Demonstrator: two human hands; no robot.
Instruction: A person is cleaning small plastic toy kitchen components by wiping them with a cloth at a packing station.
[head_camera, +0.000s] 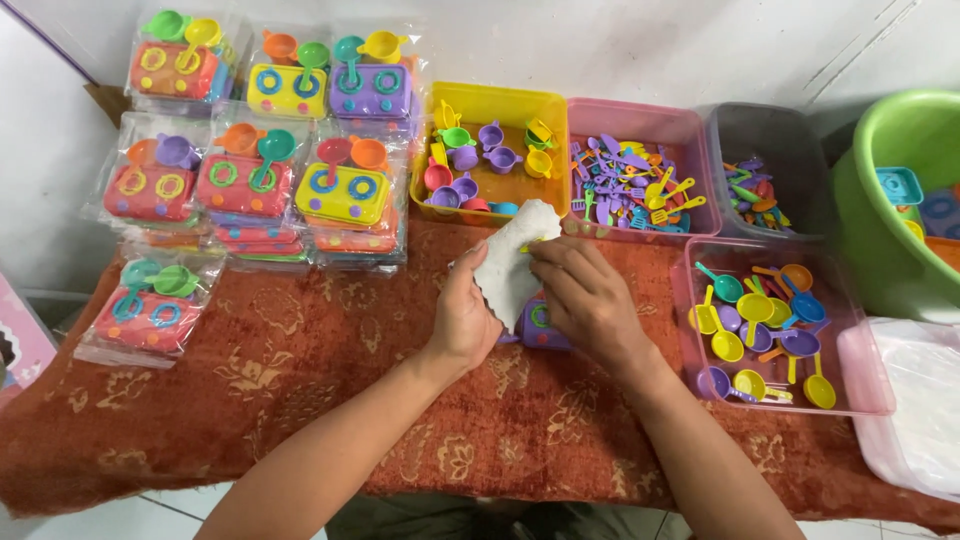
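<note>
While both hands meet over the middle of the table, they're holding a white bag (512, 262) between them, a crinkly plastic one standing up on end just in front of the yellow bin (492, 105). Left hand (462, 318) comes up from below with the wrist bent back, fingers wrapped around the bag's left edge, pretty much closed on it. Right hand (585, 298) reaches in from the right, palm down, fingertips pinching the bag's right side near the top. Under the hands there's a purple toy stove (540, 326) with a green ring on it, partly hidden, so I can't tell if either hand touches it.

Packages: on the left sit clear plastic packs (262, 160) of toy stoves, stacked in rows, pink, yellow, purple and red ones with little pans on top. One more pack (148, 310) lies alone near the left edge.

Behind the hands, the yellow bin has small pots and cups. Just beside it a pink bin (640, 115) is full of purple and yellow utensils, then a grey bin (770, 125) with more bits. Another pink tub (872, 390) to the right holds little frying pans. A green basin (880, 130) sits far right. Everything's on a red patterned cloth (300, 400).
</note>
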